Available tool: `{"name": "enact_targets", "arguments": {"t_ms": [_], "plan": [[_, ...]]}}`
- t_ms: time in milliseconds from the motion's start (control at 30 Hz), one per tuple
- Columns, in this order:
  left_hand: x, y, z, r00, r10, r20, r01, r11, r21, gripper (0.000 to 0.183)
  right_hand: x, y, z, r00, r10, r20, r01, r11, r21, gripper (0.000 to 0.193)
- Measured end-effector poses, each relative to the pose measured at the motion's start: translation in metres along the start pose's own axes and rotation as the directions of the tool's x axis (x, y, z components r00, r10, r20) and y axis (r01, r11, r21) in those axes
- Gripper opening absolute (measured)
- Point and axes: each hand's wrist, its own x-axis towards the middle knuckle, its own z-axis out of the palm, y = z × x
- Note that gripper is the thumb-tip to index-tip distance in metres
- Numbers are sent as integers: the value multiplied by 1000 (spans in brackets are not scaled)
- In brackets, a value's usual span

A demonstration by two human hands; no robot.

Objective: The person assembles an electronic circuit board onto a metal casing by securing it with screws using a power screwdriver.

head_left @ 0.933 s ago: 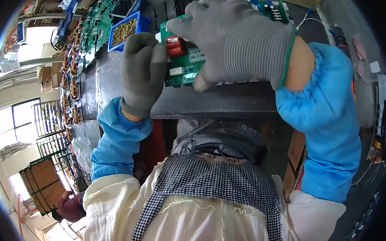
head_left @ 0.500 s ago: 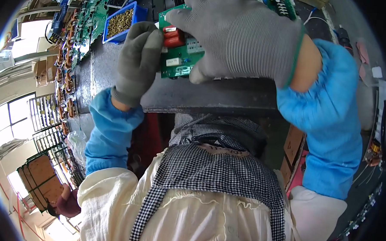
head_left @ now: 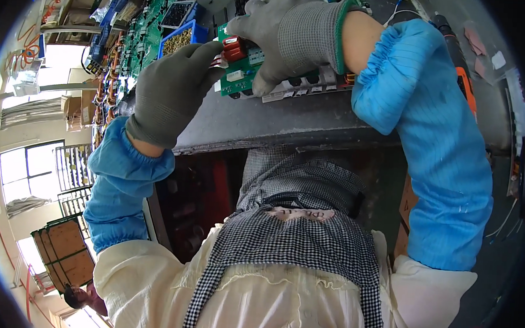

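Note:
A green circuit board [head_left: 226, 87] lies at the work table's front part, carrying red block components [head_left: 233, 49] and a small white block [head_left: 235, 76]. My right hand [head_left: 294, 37], in a grey glove, grips across the board, its thumb at the near side and its fingers over the far side. At the board's left edge my left hand [head_left: 173, 94], gloved too, has thumb and forefinger pinched together. Something small, white and reddish [head_left: 219, 61] shows at those fingertips, too small to name. Beneath my right hand runs a row of black and white parts [head_left: 301, 86].
A blue bin [head_left: 202, 33] of small brass-coloured pieces stands beyond my left hand. More green boards [head_left: 145, 27] are massed at the far left. On the right lie a black and orange tool [head_left: 464, 85] and pink scraps [head_left: 474, 44]. A person [head_left: 84, 297] is in the background.
My left hand has turned and shifted left and toward me, with its fingertips still by the board. The row of black and white parts shows beneath my right hand. The whole view has shifted.

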Motion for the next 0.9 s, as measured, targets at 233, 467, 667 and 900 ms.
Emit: {"name": "enact_targets", "arguments": {"t_ms": [233, 467, 667, 900], "plan": [[14, -26, 0, 882, -301, 362, 456, 738, -497, 30, 0, 5, 2, 997, -62, -46, 64, 997, 31, 91], [43, -42, -5, 942, 80, 325, 33, 945, -327, 28, -9, 21, -19, 977, -178, 115, 164, 979, 122, 72], [12, -39, 23, 983, -111, 148, 172, 843, -510, 35, -8, 21, -8, 990, -138, 5, 137, 982, 129, 76], [-20, -45, 63, 953, -269, -142, 39, 572, -819, 37, -2, 8, -19, 993, -97, 71, 93, 994, 61, 102]]}}
